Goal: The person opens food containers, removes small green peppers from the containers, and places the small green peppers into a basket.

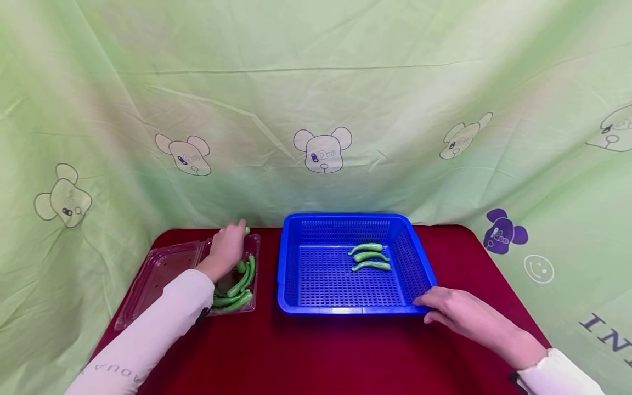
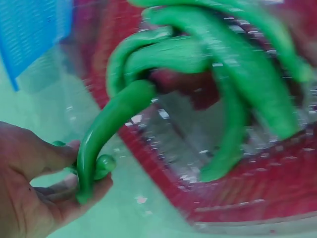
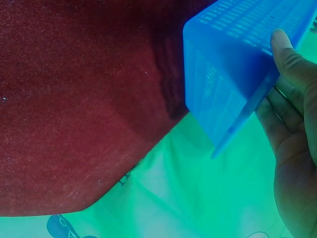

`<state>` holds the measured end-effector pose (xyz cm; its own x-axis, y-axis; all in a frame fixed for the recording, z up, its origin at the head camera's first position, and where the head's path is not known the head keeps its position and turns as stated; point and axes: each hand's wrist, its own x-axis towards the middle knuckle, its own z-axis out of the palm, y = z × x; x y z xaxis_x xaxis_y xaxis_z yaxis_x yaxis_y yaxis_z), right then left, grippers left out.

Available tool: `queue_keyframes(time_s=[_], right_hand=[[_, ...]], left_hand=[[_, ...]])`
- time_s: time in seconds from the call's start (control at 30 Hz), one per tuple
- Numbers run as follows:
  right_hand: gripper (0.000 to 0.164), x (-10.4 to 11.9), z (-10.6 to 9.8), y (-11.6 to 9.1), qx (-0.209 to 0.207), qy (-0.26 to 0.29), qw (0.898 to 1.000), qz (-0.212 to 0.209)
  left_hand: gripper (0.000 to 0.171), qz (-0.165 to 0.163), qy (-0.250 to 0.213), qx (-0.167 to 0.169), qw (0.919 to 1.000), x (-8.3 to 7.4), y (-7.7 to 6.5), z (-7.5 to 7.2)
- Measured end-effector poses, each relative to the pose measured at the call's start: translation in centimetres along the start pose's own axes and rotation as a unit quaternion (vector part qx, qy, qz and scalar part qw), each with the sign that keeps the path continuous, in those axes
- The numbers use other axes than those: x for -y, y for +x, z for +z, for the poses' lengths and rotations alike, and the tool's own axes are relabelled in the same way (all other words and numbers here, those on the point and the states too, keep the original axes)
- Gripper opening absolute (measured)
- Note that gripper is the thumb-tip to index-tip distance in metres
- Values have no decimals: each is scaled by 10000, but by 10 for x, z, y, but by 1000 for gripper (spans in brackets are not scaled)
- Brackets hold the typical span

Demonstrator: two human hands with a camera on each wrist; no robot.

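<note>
My left hand (image 1: 228,249) is over the far part of a clear plastic box (image 1: 258,263) on the left. In the left wrist view it pinches a curved green chili pepper (image 2: 106,129) between thumb and fingers, and parts of another green piece show behind that one. Several more green chili peppers (image 1: 240,302) lie in the box below. On the right, my right hand (image 1: 459,315) grips the near right corner of a blue plastic basket (image 1: 323,310), thumb over the rim and fingers beneath it. Three green chili peppers (image 1: 371,256) lie inside the basket, toward its right side.
The box's clear lid (image 1: 165,269) is folded out flat to the left. A dark red cloth (image 1: 316,356) covers the table. Green fabric (image 1: 395,99) printed with bear heads hangs behind and at both sides.
</note>
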<state>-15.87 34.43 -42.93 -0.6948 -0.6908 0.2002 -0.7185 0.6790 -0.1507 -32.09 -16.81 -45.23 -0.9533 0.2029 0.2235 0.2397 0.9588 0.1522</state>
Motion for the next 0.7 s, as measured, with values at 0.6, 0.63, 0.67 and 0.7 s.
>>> queue_keyframes(time_s=[0.6,0.63,0.67,0.7], right_hand=[[33,0,-2,0,22,-77,10000,5],[33,1,-2,0,18,-87,10000,-6],[33,1,-1,0,18,-101,9999,-16],[33,1,-1,0,17,-123,9999,-25]], left_hand=[[8,1367,-105,-758,9877,-116,53,-63],[8,1470,-74,-698,9866,-127,57,-63],[8,1564,-42,-617,9858,-138,59,-62],[8,1657,-9,-486,9850,-149,62,-60]])
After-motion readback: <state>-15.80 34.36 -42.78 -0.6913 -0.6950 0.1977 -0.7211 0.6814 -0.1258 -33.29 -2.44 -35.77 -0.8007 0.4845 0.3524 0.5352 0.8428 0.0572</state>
